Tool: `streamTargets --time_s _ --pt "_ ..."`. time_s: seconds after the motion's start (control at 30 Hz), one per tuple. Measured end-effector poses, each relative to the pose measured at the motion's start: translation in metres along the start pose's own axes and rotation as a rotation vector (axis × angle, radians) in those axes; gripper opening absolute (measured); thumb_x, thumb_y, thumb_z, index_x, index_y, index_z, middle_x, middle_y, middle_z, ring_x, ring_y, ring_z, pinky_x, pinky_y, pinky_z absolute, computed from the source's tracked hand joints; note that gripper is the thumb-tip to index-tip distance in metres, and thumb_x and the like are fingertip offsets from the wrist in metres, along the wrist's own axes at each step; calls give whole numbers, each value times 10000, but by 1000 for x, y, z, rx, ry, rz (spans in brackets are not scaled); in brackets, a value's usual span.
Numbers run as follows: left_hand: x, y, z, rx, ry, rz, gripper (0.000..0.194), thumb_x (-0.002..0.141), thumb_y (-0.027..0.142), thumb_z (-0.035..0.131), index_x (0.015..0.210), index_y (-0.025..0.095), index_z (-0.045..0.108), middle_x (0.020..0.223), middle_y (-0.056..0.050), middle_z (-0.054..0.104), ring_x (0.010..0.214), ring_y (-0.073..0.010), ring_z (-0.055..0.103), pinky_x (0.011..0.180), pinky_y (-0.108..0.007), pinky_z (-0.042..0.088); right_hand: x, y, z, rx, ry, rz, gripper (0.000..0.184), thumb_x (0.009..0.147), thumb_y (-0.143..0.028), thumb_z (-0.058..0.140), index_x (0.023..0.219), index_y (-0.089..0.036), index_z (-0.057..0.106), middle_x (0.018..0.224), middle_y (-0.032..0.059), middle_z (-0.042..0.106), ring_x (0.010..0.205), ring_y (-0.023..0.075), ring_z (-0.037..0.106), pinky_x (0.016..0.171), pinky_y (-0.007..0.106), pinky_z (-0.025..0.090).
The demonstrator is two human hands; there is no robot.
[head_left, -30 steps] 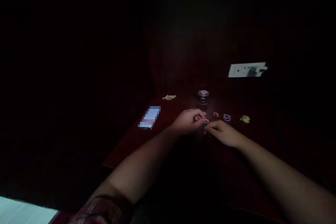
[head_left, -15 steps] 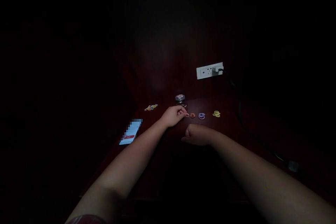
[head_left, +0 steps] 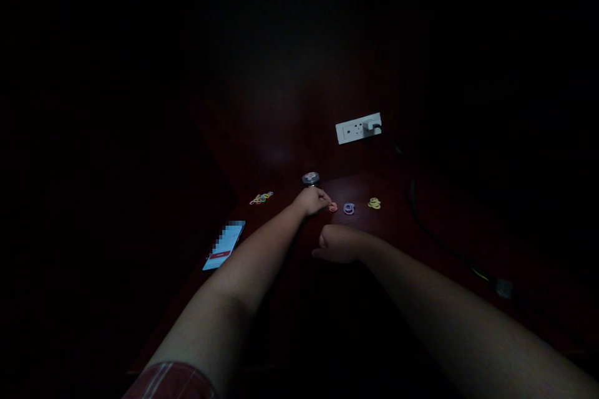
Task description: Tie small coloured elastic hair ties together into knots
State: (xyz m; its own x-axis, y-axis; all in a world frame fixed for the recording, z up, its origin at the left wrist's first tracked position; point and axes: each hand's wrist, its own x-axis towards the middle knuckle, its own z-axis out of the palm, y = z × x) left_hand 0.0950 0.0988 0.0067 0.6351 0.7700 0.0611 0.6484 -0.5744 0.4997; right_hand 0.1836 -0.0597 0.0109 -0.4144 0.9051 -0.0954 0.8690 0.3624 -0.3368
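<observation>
The scene is very dark. My left hand (head_left: 312,201) reaches forward over a dark red table (head_left: 402,230), fingers curled, its fingertips at a small orange ring (head_left: 332,207). I cannot see whether it grips anything. To the right of that lie a purple ring (head_left: 349,208) and a small heap of yellow rings (head_left: 374,203). My right hand (head_left: 337,244) rests on the table nearer to me, curled into a loose fist, with nothing showing in it. A small jar with a shiny lid (head_left: 311,179) stands just behind my left hand.
A pile of mixed coloured rings (head_left: 261,198) lies at the far left of the table. A blue and white card (head_left: 224,245) lies near the left edge. A white wall socket (head_left: 358,128) holds a plug, and a dark cable (head_left: 421,224) runs down to the right.
My hands, together a second ago, have parted. The left has reached forward to the orange ring; the right has drawn back into a fist. The view has shifted, so everything sits further left.
</observation>
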Motion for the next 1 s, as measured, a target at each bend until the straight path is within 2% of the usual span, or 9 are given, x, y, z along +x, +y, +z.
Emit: streamTargets --time_s 0.17,0.3,0.37,0.47,0.57,0.63,0.77,0.9,1.0 --pt "0 1 -6 74 58 18 228 792 293 607 930 158 729 806 -29 710 625 -101 608 622 -193 486 -1 1 0 16 -27 20 395 837 -455 506 756 -149 742 627 42 661 476 114 484 471 244 308" --pt "-3 -12 -32 145 135 16 231 795 327 605 904 167 731 872 -36 715 803 -144 635 773 -213 482 -1 0 -1 37 -35 45 435 829 -506 509 699 -150 721 571 26 613 448 103 443 459 241 302" --pt "-6 -28 -50 179 170 -33 236 812 320 580 925 171 724 900 -44 715 827 -158 636 802 -228 476 0 0 0 42 -34 58 396 822 -471 525 665 -154 702 537 11 579 435 95 425 455 237 297" --pt "-16 -64 -81 228 228 -158 225 824 263 558 961 167 710 972 -66 710 876 -173 638 836 -244 468 0 2 2 61 -11 56 336 812 -393 532 609 -162 664 502 -8 534 433 87 413 457 230 292" --pt "-33 -103 -106 270 271 -304 225 780 218 611 972 142 698 977 -99 705 874 -181 642 815 -245 470 0 4 6 93 35 22 316 808 -364 531 583 -166 632 502 -11 525 452 88 430 467 229 291" --pt "-45 -123 -116 287 282 -374 278 721 201 673 991 140 691 991 -100 702 877 -181 643 795 -233 469 0 6 8 87 29 47 347 813 -383 525 552 -168 602 501 -7 524 453 94 426 458 241 279" --pt "-62 -149 -120 292 248 -432 266 691 217 722 947 148 703 943 -97 709 879 -191 651 783 -229 464 1 8 12 97 18 86 361 816 -419 522 556 -174 573 529 0 546 468 101 423 454 247 268" --pt "-64 -164 -115 279 183 -450 237 821 305 639 983 135 662 991 -96 677 939 -189 631 871 -327 475 2 8 15 106 49 131 312 798 -422 548 604 -179 576 570 3 569 501 108 433 466 246 272" --pt "-60 -174 -111 261 145 -430 213 857 289 601 1005 143 649 1060 -79 651 990 -187 605 925 -383 462 0 8 15 104 63 156 293 791 -419 556 624 -179 575 595 5 577 522 110 444 477 244 277"
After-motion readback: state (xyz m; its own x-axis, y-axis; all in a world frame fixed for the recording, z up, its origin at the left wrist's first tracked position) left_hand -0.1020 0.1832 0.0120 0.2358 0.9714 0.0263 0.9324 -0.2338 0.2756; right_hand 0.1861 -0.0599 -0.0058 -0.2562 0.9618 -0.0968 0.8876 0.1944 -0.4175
